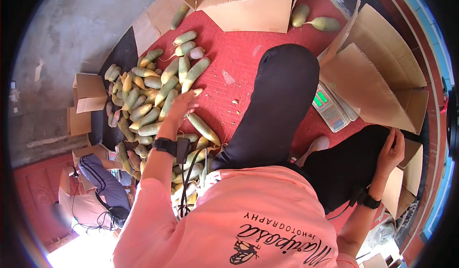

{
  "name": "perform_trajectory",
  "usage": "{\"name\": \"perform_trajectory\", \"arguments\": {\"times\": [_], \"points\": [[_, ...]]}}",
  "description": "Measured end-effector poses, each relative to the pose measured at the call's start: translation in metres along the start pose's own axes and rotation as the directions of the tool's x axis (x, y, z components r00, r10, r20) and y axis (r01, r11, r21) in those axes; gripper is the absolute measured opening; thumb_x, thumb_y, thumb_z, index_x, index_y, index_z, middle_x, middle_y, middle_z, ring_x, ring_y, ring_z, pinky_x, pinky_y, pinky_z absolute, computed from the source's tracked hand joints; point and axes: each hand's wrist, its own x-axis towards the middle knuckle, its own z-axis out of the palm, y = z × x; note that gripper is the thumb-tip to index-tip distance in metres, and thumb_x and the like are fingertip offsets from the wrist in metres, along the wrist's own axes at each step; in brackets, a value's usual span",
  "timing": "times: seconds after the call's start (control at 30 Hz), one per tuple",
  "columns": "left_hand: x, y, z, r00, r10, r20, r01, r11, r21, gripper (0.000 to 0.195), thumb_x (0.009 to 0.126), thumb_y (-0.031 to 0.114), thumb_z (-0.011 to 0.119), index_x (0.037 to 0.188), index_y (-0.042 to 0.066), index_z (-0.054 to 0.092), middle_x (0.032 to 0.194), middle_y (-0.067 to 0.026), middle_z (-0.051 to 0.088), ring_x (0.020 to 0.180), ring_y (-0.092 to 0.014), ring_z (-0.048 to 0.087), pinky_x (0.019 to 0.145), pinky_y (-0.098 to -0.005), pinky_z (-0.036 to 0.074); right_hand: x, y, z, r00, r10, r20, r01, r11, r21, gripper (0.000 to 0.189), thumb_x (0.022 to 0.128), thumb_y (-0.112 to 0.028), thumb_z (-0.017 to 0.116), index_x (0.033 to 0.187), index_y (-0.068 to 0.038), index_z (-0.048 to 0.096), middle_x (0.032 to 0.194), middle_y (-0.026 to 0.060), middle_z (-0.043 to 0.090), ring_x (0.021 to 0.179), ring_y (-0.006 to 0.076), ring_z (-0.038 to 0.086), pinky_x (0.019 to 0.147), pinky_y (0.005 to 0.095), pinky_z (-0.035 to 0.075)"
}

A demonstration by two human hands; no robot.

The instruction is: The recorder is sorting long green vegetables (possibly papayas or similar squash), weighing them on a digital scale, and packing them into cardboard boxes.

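Observation:
My left hand (183,107) hangs over the right side of a heap of green radishes (172,70), fingers extended and slightly blurred. One long radish (203,128) lies just below it, and another radish's pale yellow tip (197,91) shows beside the fingers. I see nothing held in this hand, though its palm side is hidden. Over by my right knee, my right hand (391,153) has loosely bent fingers with nothing visible in them. Between my legs and an open cardboard box (369,85) sits a digital scale (330,106) with lit green displays, partly covered by the box's flap.
Another cardboard box (247,15) stands ahead on the red floor covering (229,52), with two radishes (324,23) beside it. Small boxes (90,93) sit against the grey wall at left. A co-worker (96,196) sits at lower left. A cable hangs from my left wrist.

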Motion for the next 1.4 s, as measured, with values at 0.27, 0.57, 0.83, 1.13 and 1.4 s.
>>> {"name": "perform_trajectory", "arguments": {"times": [0.27,0.57,0.83,1.13,1.4], "points": [[0.032,-0.229,-0.054,0.904,0.170,0.393,-0.425,0.238,0.873,0.030,0.087,0.029,0.053,0.103,0.005,0.064,0.096,-0.0113,0.067,0.080,-0.019,0.064,0.065,-0.0371,0.051,0.004,-0.004,0.010,1.000,-0.008,0.024,0.008,1.000,0.010,0.010,0.091,-0.009,0.056,0.094,0.000,0.061,0.087,0.0133,0.064,0.076,0.0260,0.062,0.070,0.0314,0.049],[-0.026,-0.246,0.006,0.973,-0.101,0.206,-0.157,0.363,0.919,0.044,0.071,0.033,0.069,0.107,0.009,0.059,0.096,-0.0181,0.062,0.092,-0.033,0.060,0.081,-0.0427,0.049,0.003,-0.004,0.003,0.999,-0.046,0.021,0.047,0.998,-0.036,0.011,0.090,-0.008,0.056,0.096,0.000,0.061,0.086,0.0142,0.063,0.076,0.0253,0.062,0.070,0.0318,0.049],[-0.036,-0.230,0.037,0.977,-0.160,0.138,-0.124,0.093,0.988,0.046,0.072,0.030,0.068,0.111,0.010,0.053,0.118,-0.0157,0.050,0.109,-0.034,0.053,0.086,-0.0491,0.044,0.004,0.001,0.005,0.998,0.005,0.067,0.000,0.997,-0.078,0.011,0.090,-0.007,0.056,0.097,-0.001,0.062,0.086,0.0140,0.064,0.074,0.0260,0.063,0.068,0.0320,0.049],[-0.032,-0.212,0.042,0.985,-0.062,0.164,-0.159,0.075,0.984,0.018,0.081,0.019,0.058,0.094,0.009,0.067,0.095,-0.0141,0.065,0.092,-0.032,0.063,0.074,-0.0430,0.052,0.006,-0.009,0.001,0.997,-0.026,0.069,0.032,0.995,-0.093,0.010,0.088,-0.005,0.057,0.096,0.000,0.061,0.089,0.0143,0.064,0.079,0.0275,0.064,0.071,0.0324,0.049],[-0.023,-0.201,0.014,0.933,-0.001,0.360,-0.357,0.129,0.925,0.038,0.090,0.037,0.040,0.097,0.012,0.068,0.103,-0.0163,0.063,0.090,-0.031,0.064,0.077,-0.0438,0.051,0.008,-0.018,0.002,0.997,-0.051,0.053,0.055,0.994,-0.095,0.006,0.088,-0.004,0.057,0.092,0.000,0.059,0.085,0.0148,0.062,0.077,0.0309,0.062,0.069,0.0330,0.049]]}}
